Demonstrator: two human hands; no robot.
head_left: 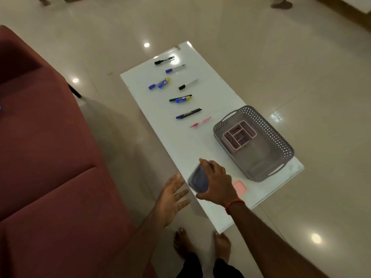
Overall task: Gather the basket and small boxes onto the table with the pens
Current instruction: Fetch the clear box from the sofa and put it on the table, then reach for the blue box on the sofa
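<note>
A grey perforated basket (281, 145) stands on the near right part of the white table (160, 121), with a pink divided tray (239, 135) inside it. My right hand (217, 183) grips a small grey box (197, 180) just above the table's near left edge. A small pink box (241, 187) lies flat beside that hand, partly hidden by my wrist. My left hand (172, 197) hovers open just left of the grey box, off the table edge. Several pens and markers (188, 113) lie in a row along the table's far half.
A dark red sofa (50, 157) fills the left side, close to the table. My bare feet (200, 243) stand on the glossy tiled floor at the table's near end. Another person's feet show at the top edge.
</note>
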